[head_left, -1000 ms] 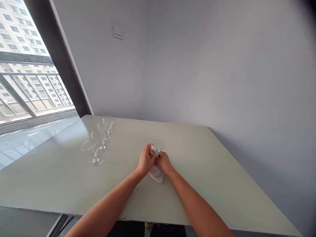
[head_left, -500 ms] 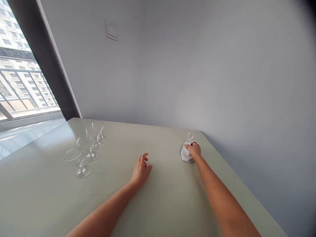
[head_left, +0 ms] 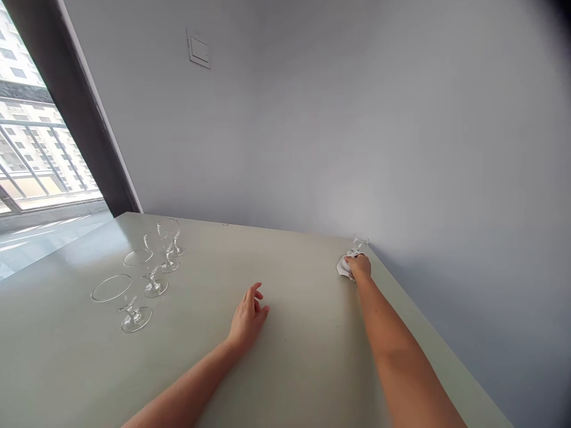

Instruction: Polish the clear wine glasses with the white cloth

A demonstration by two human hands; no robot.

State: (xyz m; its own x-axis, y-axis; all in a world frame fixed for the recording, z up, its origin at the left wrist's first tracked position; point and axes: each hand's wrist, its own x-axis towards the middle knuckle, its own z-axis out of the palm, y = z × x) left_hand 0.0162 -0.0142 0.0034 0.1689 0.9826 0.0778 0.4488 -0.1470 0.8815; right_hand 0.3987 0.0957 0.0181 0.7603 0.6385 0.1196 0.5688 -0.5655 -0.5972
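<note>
My right hand [head_left: 360, 266] is stretched out to the far right corner of the table, its fingers closed on a crumpled white cloth [head_left: 344, 267]. Just beyond the cloth is a clear glass [head_left: 360, 239], its lower part hidden; whether hand or cloth touches it I cannot tell. My left hand [head_left: 247, 318] is at the middle of the table, holding nothing, fingers loosely curled and apart. To its left, several clear stemmed glasses stand upright in a row running away from me, the nearest glass [head_left: 136, 319] being the largest in view.
The pale table [head_left: 294, 368] meets a grey wall [head_left: 312, 119] at its back and right. A light switch [head_left: 198, 49] is on the wall. Left of the table, a dark frame [head_left: 75, 89] borders a window with a railing outside.
My right hand and the cloth have moved slightly farther away and to the right, and more of the glass beyond shows. The view has shifted a little; my left hand keeps its pose.
</note>
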